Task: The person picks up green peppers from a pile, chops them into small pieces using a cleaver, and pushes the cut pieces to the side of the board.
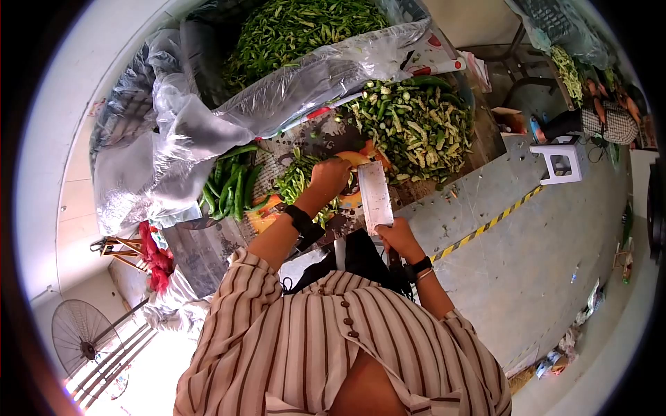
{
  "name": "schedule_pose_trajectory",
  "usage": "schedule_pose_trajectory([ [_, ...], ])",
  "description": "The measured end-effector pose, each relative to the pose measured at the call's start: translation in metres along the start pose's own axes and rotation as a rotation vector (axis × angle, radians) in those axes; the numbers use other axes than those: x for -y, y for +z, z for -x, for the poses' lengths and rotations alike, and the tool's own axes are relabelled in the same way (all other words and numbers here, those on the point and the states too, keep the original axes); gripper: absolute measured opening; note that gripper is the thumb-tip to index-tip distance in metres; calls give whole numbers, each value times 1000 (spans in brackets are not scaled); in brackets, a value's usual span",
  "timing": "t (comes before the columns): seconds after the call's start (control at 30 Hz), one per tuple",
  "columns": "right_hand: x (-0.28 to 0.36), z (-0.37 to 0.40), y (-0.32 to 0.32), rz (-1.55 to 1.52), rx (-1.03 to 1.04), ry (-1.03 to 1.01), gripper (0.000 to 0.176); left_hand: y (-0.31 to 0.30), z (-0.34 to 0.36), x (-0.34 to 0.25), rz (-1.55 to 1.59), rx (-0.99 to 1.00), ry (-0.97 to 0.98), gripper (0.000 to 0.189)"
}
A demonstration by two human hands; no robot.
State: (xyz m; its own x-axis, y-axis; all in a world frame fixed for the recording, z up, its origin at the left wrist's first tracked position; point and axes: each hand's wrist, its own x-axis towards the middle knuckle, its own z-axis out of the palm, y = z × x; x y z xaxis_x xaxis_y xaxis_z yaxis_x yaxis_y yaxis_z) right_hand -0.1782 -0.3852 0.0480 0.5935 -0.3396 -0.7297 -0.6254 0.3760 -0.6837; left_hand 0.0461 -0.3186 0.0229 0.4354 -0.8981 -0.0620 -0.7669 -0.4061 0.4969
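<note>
My right hand (400, 237) grips the handle of a cleaver (375, 197), whose broad pale blade is speckled with bits. My left hand (331, 177) is over the work table, beside the blade's far end, with its fingers drawn together. What those fingers hold, if anything, I cannot make out. Cut green pepper pieces (298, 182) lie under and left of that hand. Farther left rests a bunch of whole long green peppers (232, 184). Beyond the blade, a large heap of chopped peppers (423, 128) spreads over the table's right part.
A plastic-lined crate (305, 80) of many green peppers (305, 35) stands at the back. At right are a white stool (557, 161), a yellow-black floor stripe (489, 223) and another person (610, 121). A fan (83, 340) stands lower left.
</note>
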Motion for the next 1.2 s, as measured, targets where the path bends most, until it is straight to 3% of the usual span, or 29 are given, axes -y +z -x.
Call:
schedule_pose_trajectory([
  [0.23,-14,-2,-4,-9,33,-9,29,7,-2,2,-30,-113,70,13],
  [0.6,-20,-12,8,-168,77,70,23,-3,-5,-5,-35,62,-109,14],
  [0.73,-15,-11,6,-215,114,100,23,-11,0,-7,-25,70,-106,14],
  [0.93,-4,-4,5,-176,127,95,24,-38,5,-10,177,1,-247,18],
  [1.03,-3,4,3,-265,118,88,24,-58,-3,-29,275,-251,-31,16],
  [1.07,0,6,0,-265,125,66,24,-64,-7,-34,274,-254,-42,16],
  [1.13,0,8,-3,-264,134,48,23,-73,-16,-42,336,-321,263,12],
  [1.2,-3,7,-3,-242,100,55,21,-82,-28,-56,332,-313,275,11],
])
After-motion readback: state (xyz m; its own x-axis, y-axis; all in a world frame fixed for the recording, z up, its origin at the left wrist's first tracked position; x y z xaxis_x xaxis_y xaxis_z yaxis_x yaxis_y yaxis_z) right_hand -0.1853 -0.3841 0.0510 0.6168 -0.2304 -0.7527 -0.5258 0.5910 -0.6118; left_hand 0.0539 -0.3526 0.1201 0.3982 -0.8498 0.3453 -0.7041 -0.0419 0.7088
